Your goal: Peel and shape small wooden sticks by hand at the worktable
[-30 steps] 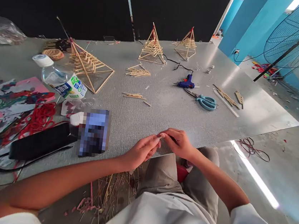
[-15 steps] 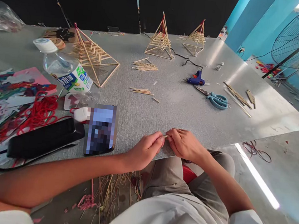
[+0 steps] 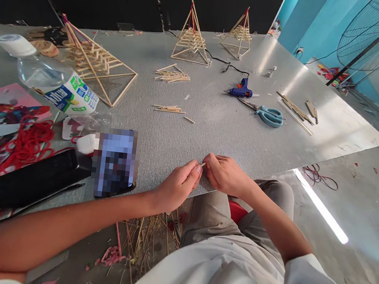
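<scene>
At the table's near edge, my left hand [image 3: 182,180] is closed on a thin wooden stick [image 3: 203,164]. My right hand [image 3: 224,174] is closed at the stick's other end, with its fingertips curled against the tabletop. Only a short piece of the stick shows between the two hands; the rest is hidden by fingers. Beyond them lie a small pile of short sticks [image 3: 169,109] and one loose short stick [image 3: 189,120]. Farther back is a larger pile of sticks [image 3: 174,76].
Stick pyramids [image 3: 191,39] stand at the back. A blue glue gun [image 3: 241,89], scissors [image 3: 270,116] and longer sticks [image 3: 296,107] lie right. On the left are a plastic bottle [image 3: 74,90], a phone [image 3: 116,163], a black case [image 3: 31,181] and red string [image 3: 34,140].
The view has shifted slightly, so the table things appear farther left and a bit higher or lower. Both hands stay together on the stick, which now shows tilted between them.
</scene>
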### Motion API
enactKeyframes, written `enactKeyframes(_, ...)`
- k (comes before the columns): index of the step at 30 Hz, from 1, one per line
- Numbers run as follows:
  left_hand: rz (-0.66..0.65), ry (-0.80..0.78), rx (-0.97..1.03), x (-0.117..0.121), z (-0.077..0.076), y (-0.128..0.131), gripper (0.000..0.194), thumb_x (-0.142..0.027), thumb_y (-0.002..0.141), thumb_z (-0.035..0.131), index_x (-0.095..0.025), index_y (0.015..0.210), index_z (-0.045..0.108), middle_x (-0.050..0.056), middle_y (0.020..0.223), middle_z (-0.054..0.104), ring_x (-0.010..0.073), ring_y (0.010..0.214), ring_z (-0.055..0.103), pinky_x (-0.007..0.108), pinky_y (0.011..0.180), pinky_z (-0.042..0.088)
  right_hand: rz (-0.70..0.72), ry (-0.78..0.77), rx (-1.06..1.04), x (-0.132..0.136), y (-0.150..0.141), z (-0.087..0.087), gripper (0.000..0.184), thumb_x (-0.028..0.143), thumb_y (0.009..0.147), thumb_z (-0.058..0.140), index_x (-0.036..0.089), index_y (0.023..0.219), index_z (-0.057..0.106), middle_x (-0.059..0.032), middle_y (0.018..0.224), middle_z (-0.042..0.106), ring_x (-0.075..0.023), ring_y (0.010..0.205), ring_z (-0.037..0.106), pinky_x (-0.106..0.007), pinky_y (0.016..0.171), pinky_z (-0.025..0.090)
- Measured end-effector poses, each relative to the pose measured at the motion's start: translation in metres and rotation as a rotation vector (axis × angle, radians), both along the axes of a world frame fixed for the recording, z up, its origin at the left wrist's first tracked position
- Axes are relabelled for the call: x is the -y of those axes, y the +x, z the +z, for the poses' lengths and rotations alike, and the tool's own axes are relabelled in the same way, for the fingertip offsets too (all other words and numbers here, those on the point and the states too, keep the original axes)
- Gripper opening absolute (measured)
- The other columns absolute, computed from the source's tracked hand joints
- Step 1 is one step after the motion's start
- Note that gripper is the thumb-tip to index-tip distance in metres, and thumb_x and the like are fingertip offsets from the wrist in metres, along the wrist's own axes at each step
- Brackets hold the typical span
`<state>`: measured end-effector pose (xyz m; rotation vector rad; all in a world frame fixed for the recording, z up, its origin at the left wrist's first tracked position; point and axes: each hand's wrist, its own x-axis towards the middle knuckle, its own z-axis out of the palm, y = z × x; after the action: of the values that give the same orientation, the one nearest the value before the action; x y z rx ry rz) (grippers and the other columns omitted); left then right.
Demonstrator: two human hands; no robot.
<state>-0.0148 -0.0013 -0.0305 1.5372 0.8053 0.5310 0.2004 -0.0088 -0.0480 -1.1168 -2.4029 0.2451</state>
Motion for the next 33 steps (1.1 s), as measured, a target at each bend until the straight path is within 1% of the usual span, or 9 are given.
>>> enactKeyframes(3, -0.011, -0.020, 0.007, 0.000, 0.003, -0.001, 0.047, -0.060, 0.113, 0.042, -0.024, 0.084, 0.040, -0.007, 0.067, 0.036, 0.0107, 0.056, 0.029, 0.025, 0.053, 0.026, -0.011, -0.129, -0.130, -0.001, 0.002, 0.004, 0.018, 0.028, 0.115, 0.034, 0.021, 0.113, 0.050, 0.0002, 0.074, 0.063, -0.0173, 0.064, 0.052, -0.030, 0.068, 0.040)
enactKeyframes(7, -0.047, -0.023, 0.033, 0.000, 0.006, -0.003, 0.047, -0.063, 0.113, 0.044, -0.024, 0.087, 0.042, -0.008, 0.069, 0.036, 0.0103, 0.056, 0.028, 0.024, 0.052, 0.026, 0.032, -0.382, -0.439, -0.002, 0.004, 0.016, 0.029, 0.035, 0.119, 0.030, 0.024, 0.098, 0.047, 0.0029, 0.075, 0.058, -0.0128, 0.062, 0.047, -0.027, 0.066, 0.043)
enactKeyframes(10, -0.043, -0.049, 0.062, -0.001, 0.003, -0.003, 0.045, -0.063, 0.113, 0.045, -0.023, 0.093, 0.047, -0.008, 0.069, 0.036, 0.0100, 0.055, 0.028, 0.024, 0.051, 0.026, 0.017, -0.454, -0.522, -0.001, 0.002, 0.023, 0.039, 0.045, 0.121, 0.028, 0.024, 0.094, 0.047, 0.0040, 0.074, 0.055, -0.0120, 0.063, 0.047, -0.026, 0.066, 0.043)
enactKeyframes(14, -0.013, -0.042, 0.068, -0.001, -0.001, -0.003, 0.043, -0.062, 0.112, 0.047, -0.021, 0.103, 0.055, -0.009, 0.066, 0.037, 0.0099, 0.053, 0.029, 0.024, 0.050, 0.026, -0.019, -0.328, -0.408, 0.002, 0.000, 0.025, 0.044, 0.051, 0.121, 0.030, 0.023, 0.094, 0.052, 0.0038, 0.074, 0.054, -0.0125, 0.063, 0.050, -0.027, 0.067, 0.041)
enactKeyframes(17, 0.020, -0.037, 0.070, -0.001, -0.002, -0.002, 0.042, -0.061, 0.113, 0.048, -0.021, 0.103, 0.055, -0.009, 0.064, 0.036, 0.0097, 0.052, 0.030, 0.023, 0.050, 0.026, -0.033, -0.185, -0.271, 0.004, 0.000, 0.021, 0.043, 0.046, 0.122, 0.028, 0.022, 0.098, 0.055, -0.0006, 0.080, 0.061, -0.0145, 0.068, 0.057, -0.029, 0.070, 0.041)
enactKeyframes(21, 0.057, -0.011, 0.086, 0.000, -0.003, -0.001, 0.041, -0.061, 0.112, 0.049, -0.022, 0.102, 0.054, -0.009, 0.065, 0.037, 0.0095, 0.052, 0.030, 0.023, 0.051, 0.027, -0.063, -0.083, -0.118, 0.006, 0.000, 0.014, 0.040, 0.038, 0.122, 0.026, 0.022, 0.102, 0.056, -0.0046, 0.085, 0.068, -0.0173, 0.071, 0.063, -0.031, 0.070, 0.040)
enactKeyframes(24, 0.061, 0.009, 0.085, -0.001, -0.004, 0.000, 0.041, -0.061, 0.111, 0.051, -0.021, 0.102, 0.055, -0.009, 0.065, 0.037, 0.0098, 0.053, 0.031, 0.024, 0.052, 0.027, -0.095, 0.000, -0.053, 0.008, -0.001, 0.009, 0.037, 0.036, 0.121, 0.027, 0.022, 0.100, 0.054, -0.0034, 0.077, 0.065, -0.0183, 0.066, 0.059, -0.032, 0.066, 0.036)
enactKeyframes(28, 0.059, 0.023, 0.074, -0.002, -0.002, 0.002, 0.040, -0.056, 0.112, 0.047, -0.022, 0.091, 0.051, -0.008, 0.066, 0.036, 0.0099, 0.055, 0.031, 0.024, 0.054, 0.027, -0.082, 0.073, -0.011, 0.008, -0.002, 0.009, 0.035, 0.033, 0.120, 0.028, 0.024, 0.094, 0.049, -0.0013, 0.071, 0.059, -0.0187, 0.062, 0.053, -0.033, 0.064, 0.032)
enactKeyframes(33, 0.073, 0.195, -0.008, -0.004, -0.001, 0.004, 0.037, -0.045, 0.111, 0.045, -0.022, 0.081, 0.043, -0.008, 0.065, 0.034, 0.0105, 0.059, 0.031, 0.025, 0.057, 0.026, -0.083, 0.052, 0.068, 0.007, -0.002, 0.013, 0.029, 0.030, 0.118, 0.030, 0.025, 0.093, 0.045, -0.0007, 0.071, 0.057, -0.0188, 0.059, 0.047, -0.033, 0.063, 0.028)
